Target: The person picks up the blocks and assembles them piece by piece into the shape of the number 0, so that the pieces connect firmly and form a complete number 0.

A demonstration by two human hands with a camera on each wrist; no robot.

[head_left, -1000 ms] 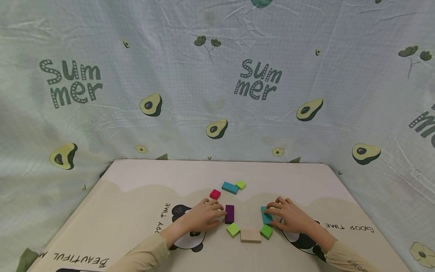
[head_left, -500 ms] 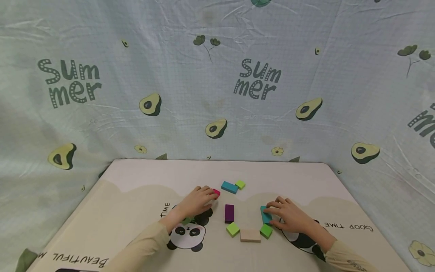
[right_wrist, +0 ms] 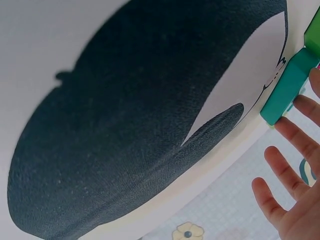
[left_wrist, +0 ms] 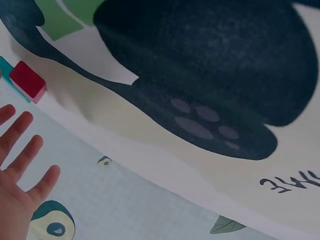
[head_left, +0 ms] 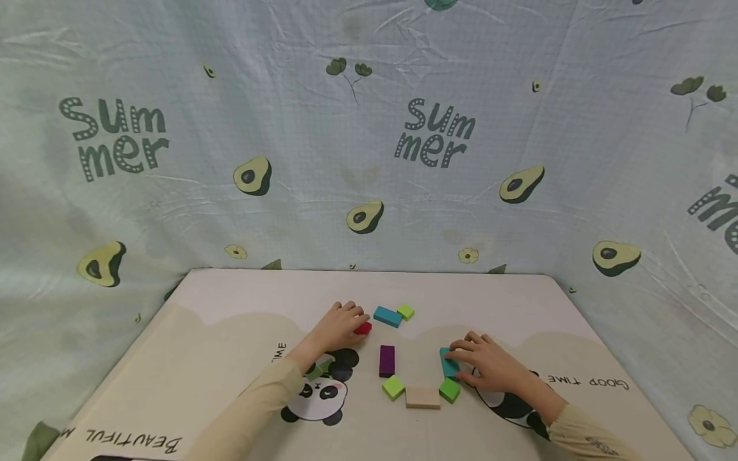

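Printed cloth (head_left: 311, 128) hangs behind the bench (head_left: 496, 301); head view shows the left hand (head_left: 340, 324) at the red block (head_left: 363, 328), the right hand (head_left: 490, 363) at the teal block (head_left: 448, 363). In left wrist view, fingers (left_wrist: 31, 154) are spread; any pinch I cannot tell. Right wrist view: straight fingers touch the teal block.

In the head view, the left hand (head_left: 340, 324) partly covered the red block (head_left: 363, 328), and whether it pinched the block could not be told; the right hand (head_left: 487, 363) hid part of the teal block (head_left: 446, 367) with its fingers (head_left: 463, 346). A dark thing (head_left: 109, 458) toward the worktop's (head_left: 242, 291) left edge was cut off below, showing too little to name. Both hands ran past their wrist views' edges, thumbs cut off.
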